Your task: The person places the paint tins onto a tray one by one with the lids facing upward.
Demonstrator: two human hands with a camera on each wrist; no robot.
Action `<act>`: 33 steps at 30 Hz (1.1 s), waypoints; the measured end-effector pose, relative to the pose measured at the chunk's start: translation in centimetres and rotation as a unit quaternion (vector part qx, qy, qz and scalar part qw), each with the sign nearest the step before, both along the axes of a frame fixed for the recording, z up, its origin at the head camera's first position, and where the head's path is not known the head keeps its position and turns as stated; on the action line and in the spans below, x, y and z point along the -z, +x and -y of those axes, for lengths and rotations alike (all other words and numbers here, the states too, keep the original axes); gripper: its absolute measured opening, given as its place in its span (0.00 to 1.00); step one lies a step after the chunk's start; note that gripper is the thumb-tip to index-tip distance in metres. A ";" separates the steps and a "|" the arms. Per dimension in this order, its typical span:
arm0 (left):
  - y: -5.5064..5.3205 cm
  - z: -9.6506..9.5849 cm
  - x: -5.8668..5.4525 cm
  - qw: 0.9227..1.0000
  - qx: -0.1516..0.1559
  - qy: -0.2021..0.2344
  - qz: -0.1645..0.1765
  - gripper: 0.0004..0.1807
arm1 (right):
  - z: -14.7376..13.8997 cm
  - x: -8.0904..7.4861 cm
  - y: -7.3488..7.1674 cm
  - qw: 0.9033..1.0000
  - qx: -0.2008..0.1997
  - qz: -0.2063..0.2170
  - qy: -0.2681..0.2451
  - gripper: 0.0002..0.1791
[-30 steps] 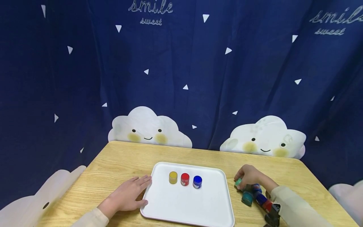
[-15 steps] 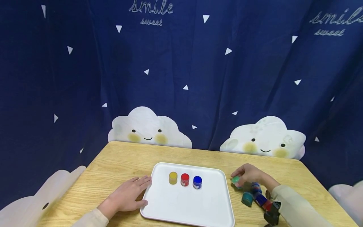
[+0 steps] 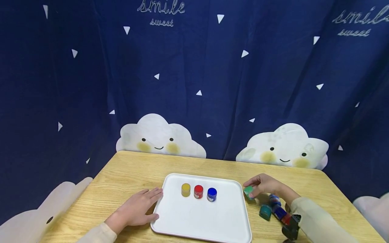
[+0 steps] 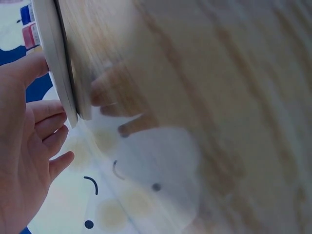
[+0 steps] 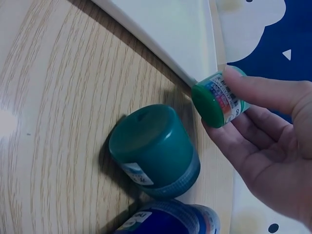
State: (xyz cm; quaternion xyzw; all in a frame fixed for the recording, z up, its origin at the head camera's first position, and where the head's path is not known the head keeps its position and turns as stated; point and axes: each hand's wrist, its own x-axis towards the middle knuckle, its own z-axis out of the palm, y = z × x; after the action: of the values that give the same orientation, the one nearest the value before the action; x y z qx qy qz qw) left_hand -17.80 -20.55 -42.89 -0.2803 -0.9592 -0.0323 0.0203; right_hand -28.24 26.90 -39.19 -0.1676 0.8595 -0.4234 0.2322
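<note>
My right hand (image 3: 265, 185) pinches a small green paint jar (image 5: 219, 100) between thumb and fingers, right beside the tray's right edge. The jar is tilted in the right wrist view, its printed label showing. My left hand (image 3: 140, 208) lies with fingers extended at the left rim of the white tray (image 3: 200, 219), the fingertips touching it. On the tray, a yellow paint jar (image 3: 185, 190), a red paint jar (image 3: 198, 191) and a blue paint jar (image 3: 211, 194) stand in a row toward the back.
A dark teal paint jar (image 5: 153, 148) lies on the wooden table (image 3: 136, 165) right of the tray. Behind it are several more jars, including a dark blue jar (image 3: 279, 212), partly hidden by the right wrist camera (image 3: 291, 227). A navy curtain (image 3: 182, 67) hangs behind the table.
The right hand has lifted the green jar away from the other jars and carried it left to the tray's edge. The left hand has stayed in place.
</note>
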 end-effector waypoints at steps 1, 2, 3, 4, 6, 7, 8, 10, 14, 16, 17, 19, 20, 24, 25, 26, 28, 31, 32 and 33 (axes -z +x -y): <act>0.0 0.0 0.0 1.000 0.001 0.001 -0.001 0.39 | 0.1 0.0 -0.1 1.000 -0.002 0.004 -0.005 0.28; 0.0 0.0 -0.1 1.000 0.002 0.001 -0.001 0.39 | 0.1 0.1 -0.2 1.000 -0.002 0.006 -0.008 0.29; 0.0 0.0 -0.1 1.000 0.003 0.001 -0.001 0.39 | 0.2 0.1 -0.2 1.000 -0.002 0.010 -0.012 0.29; 0.0 0.0 -0.1 1.000 0.005 0.001 -0.002 0.39 | 0.3 0.1 -0.3 1.000 -0.004 0.011 -0.015 0.29; 0.0 0.0 -0.1 1.000 0.005 0.001 -0.001 0.39 | 0.4 0.1 -0.4 1.000 -0.004 0.014 -0.018 0.30; 0.0 0.0 -0.2 1.000 0.006 0.001 -0.002 0.39 | 0.5 0.1 -0.4 1.000 -0.003 0.015 -0.018 0.30; 0.0 0.0 -0.2 1.000 0.006 0.001 -0.003 0.39 | 0.6 0.1 -0.4 1.000 -0.003 0.015 -0.018 0.30; 0.0 0.0 -0.2 1.000 0.008 -0.001 -0.006 0.39 | 0.8 0.0 -0.3 1.000 -0.004 0.015 -0.016 0.30; -0.1 0.0 -0.1 1.000 0.011 -0.002 -0.014 0.38 | 1.3 -0.1 -0.2 1.000 -0.009 0.011 -0.010 0.28; -0.1 0.0 0.0 1.000 0.012 -0.001 -0.016 0.38 | 1.5 -0.1 -0.2 1.000 -0.013 0.012 -0.012 0.27; -0.2 0.0 0.0 1.000 0.012 -0.001 -0.016 0.38 | 1.7 -0.1 -0.2 1.000 -0.016 0.011 -0.013 0.27; -0.2 0.0 0.0 1.000 0.012 -0.001 -0.014 0.38 | 1.9 -0.1 -0.3 1.000 -0.020 0.012 -0.016 0.27; -0.2 0.0 0.0 1.000 0.011 -0.001 -0.013 0.38 | 2.1 0.0 -0.3 1.000 -0.021 0.011 -0.017 0.27; -0.2 -0.1 -0.1 1.000 0.010 -0.001 -0.011 0.38 | 2.7 0.1 -0.4 1.000 -0.024 0.009 -0.016 0.27; -0.2 -0.1 -0.2 1.000 0.009 -0.001 -0.009 0.38 | 2.8 0.2 -0.3 0.999 -0.025 0.010 -0.017 0.27; -0.1 -0.1 -0.2 1.000 0.009 -0.001 -0.009 0.38 | 3.0 0.2 -0.3 0.999 -0.026 0.010 -0.018 0.27; 0.0 -0.1 -0.2 1.000 0.008 -0.002 -0.005 0.39 | 3.3 0.3 -0.2 0.999 -0.030 0.013 -0.024 0.27; 0.1 -0.1 -0.3 1.000 0.006 -0.001 0.000 0.39 | 3.8 0.3 0.0 0.999 -0.038 0.014 -0.031 0.27; 0.1 -0.1 -0.3 1.000 0.005 -0.001 0.001 0.39 | 4.0 0.3 0.1 0.999 -0.040 0.014 -0.032 0.27; 0.1 -0.1 -0.3 1.000 0.005 -0.002 0.001 0.39 | 4.1 0.3 0.2 0.998 -0.041 0.014 -0.034 0.27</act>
State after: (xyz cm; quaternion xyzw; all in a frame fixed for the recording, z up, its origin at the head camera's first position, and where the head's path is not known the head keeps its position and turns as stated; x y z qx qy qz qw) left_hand -17.73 -20.47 -42.61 -0.2849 -0.9579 -0.0308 0.0188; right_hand -28.09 22.79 -39.49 -0.2047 0.8339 -0.4443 0.2555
